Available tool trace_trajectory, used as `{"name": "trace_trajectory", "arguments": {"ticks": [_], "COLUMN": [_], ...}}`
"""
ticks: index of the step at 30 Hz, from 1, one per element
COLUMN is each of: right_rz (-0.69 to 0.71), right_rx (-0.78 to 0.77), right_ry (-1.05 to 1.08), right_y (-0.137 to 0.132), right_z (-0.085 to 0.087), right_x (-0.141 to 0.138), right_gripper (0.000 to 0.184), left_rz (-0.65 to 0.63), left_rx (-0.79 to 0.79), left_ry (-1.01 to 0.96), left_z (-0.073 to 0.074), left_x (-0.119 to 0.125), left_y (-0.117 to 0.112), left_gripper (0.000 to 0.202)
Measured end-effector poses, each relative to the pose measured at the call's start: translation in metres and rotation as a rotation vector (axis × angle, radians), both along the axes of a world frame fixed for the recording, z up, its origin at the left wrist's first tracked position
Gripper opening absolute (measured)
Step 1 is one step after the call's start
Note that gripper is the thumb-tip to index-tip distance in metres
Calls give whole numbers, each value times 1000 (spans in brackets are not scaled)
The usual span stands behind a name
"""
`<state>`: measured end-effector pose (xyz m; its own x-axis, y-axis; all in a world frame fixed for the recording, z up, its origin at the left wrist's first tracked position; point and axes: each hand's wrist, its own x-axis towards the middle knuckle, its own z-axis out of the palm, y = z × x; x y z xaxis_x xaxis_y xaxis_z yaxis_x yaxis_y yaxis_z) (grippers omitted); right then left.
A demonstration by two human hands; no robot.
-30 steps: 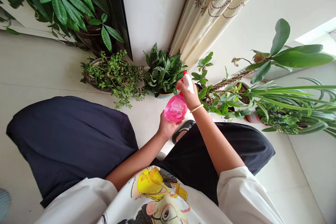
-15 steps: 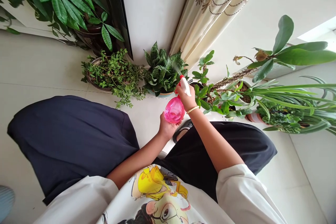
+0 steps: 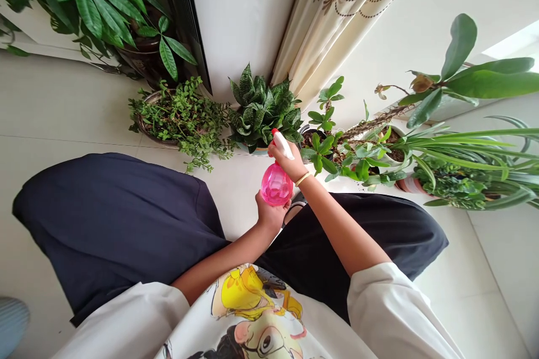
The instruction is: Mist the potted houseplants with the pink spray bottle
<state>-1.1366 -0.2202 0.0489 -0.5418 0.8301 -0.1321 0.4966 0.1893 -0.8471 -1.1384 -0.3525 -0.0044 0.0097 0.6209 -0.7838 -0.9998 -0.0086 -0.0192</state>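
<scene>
A pink see-through spray bottle [image 3: 277,184] with a white and red spray head is held between my two hands. My right hand [image 3: 292,161] is closed round the spray head, fingers toward the trigger. Below it, my left hand [image 3: 272,210] cups the base of the bottle. The red nozzle points away from me at a potted snake plant [image 3: 263,106] with dark patterned leaves, just beyond the bottle. No mist shows at the nozzle now.
Left of the snake plant stands a bushy small-leaved plant [image 3: 181,118], with a large-leaved plant [image 3: 96,5] behind it. On the right are a thorny-stemmed plant [image 3: 373,123] and a long-leaved plant [image 3: 475,143]. A patterned curtain [image 3: 337,5] hangs behind.
The spray bottle and both hands have shifted slightly left and toward me. Fine mist seen at the nozzle before is gone.
</scene>
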Motion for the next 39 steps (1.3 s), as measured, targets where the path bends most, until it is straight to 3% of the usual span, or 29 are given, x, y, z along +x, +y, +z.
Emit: {"name": "trace_trajectory", "arguments": {"ticks": [9, 14, 19, 24, 31, 34, 39], "right_rz": [13, 158, 28, -5, -278, -375, -469], "right_rx": [-29, 8, 1, -47, -129, -185, -230], "right_ry": [-88, -41, -174, -115, -131, -55, -27], "right_y": [-9, -14, -19, -16, -6, 1, 8], "right_z": [-7, -7, -11, -19, -35, -36, -28], "right_x": [1, 3, 6, 14, 34, 45, 57], "right_gripper": [22, 30, 27, 30, 25, 29, 21], "left_rz": [-18, -26, -71, -170, -317, -405, -399], "left_rx": [-84, -132, -136, -144, -113, -59, 16], "left_ry": [-50, -76, -115, -83, -88, -96, -76], "left_z": [5, 3, 1, 0, -7, -13, -15], "left_x": [4, 6, 9, 10, 9, 9, 12], "left_y": [-5, -9, -10, -9, -3, 0, -1], "left_gripper": [44, 40, 42, 45, 57, 59, 63]}}
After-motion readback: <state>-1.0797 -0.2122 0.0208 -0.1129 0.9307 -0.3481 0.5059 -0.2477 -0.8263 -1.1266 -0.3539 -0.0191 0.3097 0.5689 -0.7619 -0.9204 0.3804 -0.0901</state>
